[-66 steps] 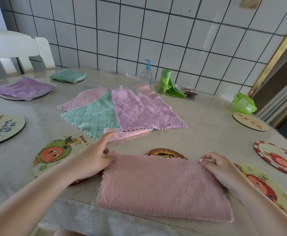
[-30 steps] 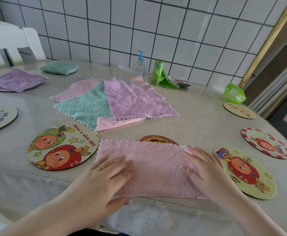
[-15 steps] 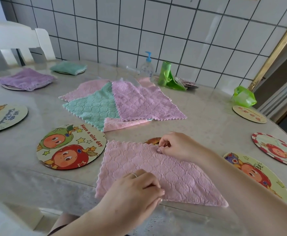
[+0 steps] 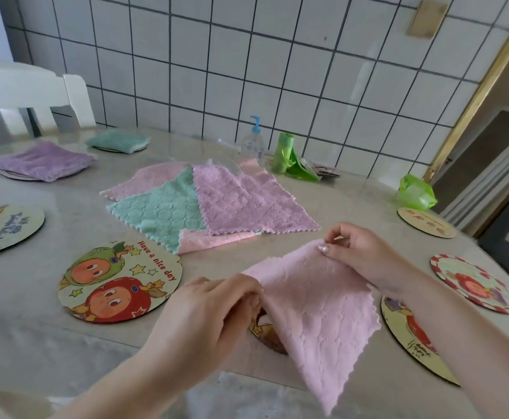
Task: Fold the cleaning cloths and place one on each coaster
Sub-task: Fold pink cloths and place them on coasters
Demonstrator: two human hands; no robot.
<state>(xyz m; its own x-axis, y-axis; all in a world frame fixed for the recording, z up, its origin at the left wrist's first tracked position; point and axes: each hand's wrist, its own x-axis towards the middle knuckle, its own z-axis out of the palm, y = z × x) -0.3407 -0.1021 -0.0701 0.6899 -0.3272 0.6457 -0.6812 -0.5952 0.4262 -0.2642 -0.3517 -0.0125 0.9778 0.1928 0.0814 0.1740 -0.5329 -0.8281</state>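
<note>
Nearest, both hands lift a pink cloth [image 4: 313,313] off the table [image 4: 35,343]: the left hand [image 4: 214,309] pinches its 9 o'clock corner, the right hand [image 4: 365,255] pinches the 12 o'clock corner, and the rest hangs over a brown coaster [image 4: 266,334]. At 9 o'clock a fruit coaster [image 4: 120,281] reads "Have a nice day". Beyond, at 12 o'clock, lies a cloth pile [image 4: 211,207]. Farther at 10 o'clock, a purple cloth [image 4: 43,160] and a green cloth [image 4: 118,140] each sit folded on a coaster. At 12 o'clock by the wall stands a pump bottle [image 4: 253,143], contents unclear.
</note>
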